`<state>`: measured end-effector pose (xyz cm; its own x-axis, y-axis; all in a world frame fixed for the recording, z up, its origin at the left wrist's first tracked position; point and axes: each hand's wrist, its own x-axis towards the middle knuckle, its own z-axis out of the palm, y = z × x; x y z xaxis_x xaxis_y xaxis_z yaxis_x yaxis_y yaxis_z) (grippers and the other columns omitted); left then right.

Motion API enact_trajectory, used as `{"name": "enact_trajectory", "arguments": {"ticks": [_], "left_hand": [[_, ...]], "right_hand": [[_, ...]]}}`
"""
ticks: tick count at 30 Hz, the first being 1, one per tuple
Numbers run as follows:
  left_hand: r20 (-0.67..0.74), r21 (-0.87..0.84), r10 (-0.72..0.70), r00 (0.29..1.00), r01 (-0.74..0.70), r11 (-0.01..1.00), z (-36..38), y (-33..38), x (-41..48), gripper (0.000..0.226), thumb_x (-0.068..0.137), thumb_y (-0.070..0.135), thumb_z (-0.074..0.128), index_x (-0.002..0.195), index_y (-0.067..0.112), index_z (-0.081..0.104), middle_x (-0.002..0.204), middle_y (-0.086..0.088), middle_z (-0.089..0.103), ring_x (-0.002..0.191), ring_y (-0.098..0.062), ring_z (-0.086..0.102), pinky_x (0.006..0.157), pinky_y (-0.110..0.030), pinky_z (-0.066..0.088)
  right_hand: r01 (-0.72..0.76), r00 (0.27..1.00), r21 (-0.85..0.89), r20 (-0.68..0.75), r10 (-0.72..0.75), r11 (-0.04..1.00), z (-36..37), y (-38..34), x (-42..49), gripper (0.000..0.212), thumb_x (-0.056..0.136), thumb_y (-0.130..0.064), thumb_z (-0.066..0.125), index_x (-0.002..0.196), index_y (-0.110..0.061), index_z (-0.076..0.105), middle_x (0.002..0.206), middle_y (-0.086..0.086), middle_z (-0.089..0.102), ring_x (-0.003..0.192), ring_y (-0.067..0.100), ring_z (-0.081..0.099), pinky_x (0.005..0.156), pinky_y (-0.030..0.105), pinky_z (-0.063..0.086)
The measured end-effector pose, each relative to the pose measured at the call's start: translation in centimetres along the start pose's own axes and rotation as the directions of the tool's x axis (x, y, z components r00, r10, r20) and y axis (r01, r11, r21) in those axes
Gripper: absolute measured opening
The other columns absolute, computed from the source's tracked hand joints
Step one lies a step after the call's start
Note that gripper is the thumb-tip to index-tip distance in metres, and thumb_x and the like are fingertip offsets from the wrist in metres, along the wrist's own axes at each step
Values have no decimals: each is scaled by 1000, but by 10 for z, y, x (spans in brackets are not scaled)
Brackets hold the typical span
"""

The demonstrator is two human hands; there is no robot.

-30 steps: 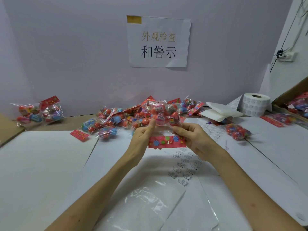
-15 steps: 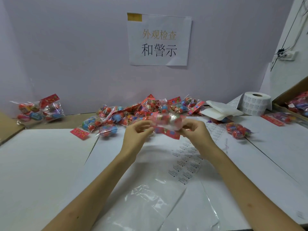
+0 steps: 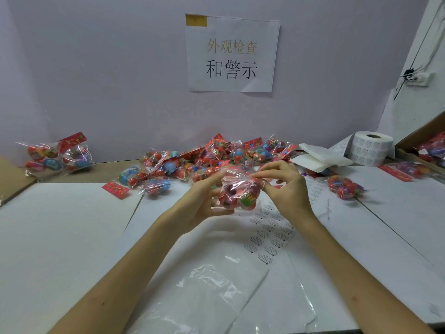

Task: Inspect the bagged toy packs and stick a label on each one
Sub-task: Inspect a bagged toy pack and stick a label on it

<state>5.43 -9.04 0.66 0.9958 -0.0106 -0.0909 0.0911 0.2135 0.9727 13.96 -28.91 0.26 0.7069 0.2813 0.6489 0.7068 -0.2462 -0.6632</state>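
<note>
**Toy pack** (image 3: 240, 195): a clear bag of red printed balls. It is held in the air between both hands, above the counter (image 3: 60, 225) and just over the label sheet (image 3: 269, 237). It is probably raised this way so the contents and seal can be checked.

**Left hand** (image 3: 204, 203): sits below and left of the pack, with fingers curled round its lower side. It serves as the support.

**Right hand** (image 3: 286, 189): thumb and forefinger pinch the bag's upper right edge, and the other fingers fan out free. A small white patch shows on the bag near the pinch. Whether it is a label cannot be told.

**Label sheet**: lies flat on the counter under the hands and carries rows of small printed labels. It is likely kept there for a short reach.

**Pile of toy packs** (image 3: 204, 160): heaped against the wall behind the hands. This is judged to be the stock awaiting handling.

**Outlying packs**: a few packs (image 3: 55, 155) lie at the far left by the wall, and a single pack (image 3: 344, 186) lies to the right. Both are well apart from the pile. Which group is finished cannot be told.

**Label roll** (image 3: 372, 147): stands on end at the right rear, beside folded white pads (image 3: 320, 157). It is presumably spare supply.

**Wall sign** (image 3: 231, 54): a paper sheet with Chinese characters, fixed above the pile.

**Clear plastic film** (image 3: 204, 297): lies crumpled on the near counter.

**Stage**: inspection of this pack appears to be under way. Much of the stock is still to be done.
</note>
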Motion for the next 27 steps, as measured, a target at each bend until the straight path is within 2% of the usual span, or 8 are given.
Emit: {"name": "enact_trajectory", "arguments": {"ticks": [5,8,14,17,19,22,25,27], "left_hand": [[-120,118,75,990,-61,991,0,-4,0,46,80,29,79,119,7,68,95,-7,76,80,-24,75,69,-32,61],[-259,203,117,959,-64,977,-1,-5,3,29,86,20,79,111,11,69,103,-13,75,78,-24,77,62,-30,61],[-441,482,277,854,-36,876,-10,-13,9,39,86,20,80,121,15,63,115,-8,66,105,-24,67,84,-40,62],[-463,612,384,799,-26,791,-14,-16,9,51,87,24,80,130,17,53,114,3,62,98,-13,63,71,-22,58],[-452,733,468,759,18,680,-16,-18,8,58,87,28,79,134,18,46,109,9,59,92,-11,60,65,-17,49],[-432,860,535,726,152,487,-19,-21,9,66,86,41,78,138,22,41,120,5,63,104,-21,65,78,-37,56],[-450,885,535,715,277,374,-21,-17,7,75,82,43,82,141,19,42,136,-6,49,117,-27,58,89,-42,54],[-393,915,625,674,219,338,-19,-14,5,70,82,32,84,138,15,47,131,-6,51,115,-24,57,91,-37,54]], "right_hand": [[-128,985,-83,103,136,988,-3,8,6,65,83,-17,82,141,-31,55,132,-6,48,122,14,48,94,27,47],[-232,934,-198,228,275,952,-10,19,8,69,86,-26,79,148,-27,47,143,-2,46,129,16,48,98,30,42],[-238,573,-390,683,453,890,-23,30,2,108,70,-66,81,156,-46,19,165,-17,16,144,11,30,109,31,31],[-155,459,-481,738,495,863,-22,33,0,121,63,-69,84,157,-48,10,167,-22,4,151,9,19,120,34,22],[-139,454,-497,737,501,857,-22,35,0,122,64,-67,85,158,-46,9,167,-22,2,153,8,15,123,36,19],[-154,470,-481,732,492,863,-24,37,1,118,66,-65,85,157,-46,12,166,-23,7,151,9,21,120,34,22],[-175,509,-458,715,479,871,-24,39,2,112,69,-62,85,156,-46,17,164,-21,18,148,8,26,112,26,26],[-192,534,-442,702,471,876,-25,40,2,107,70,-59,85,155,-45,21,157,-22,28,143,6,33,109,25,28]]}}
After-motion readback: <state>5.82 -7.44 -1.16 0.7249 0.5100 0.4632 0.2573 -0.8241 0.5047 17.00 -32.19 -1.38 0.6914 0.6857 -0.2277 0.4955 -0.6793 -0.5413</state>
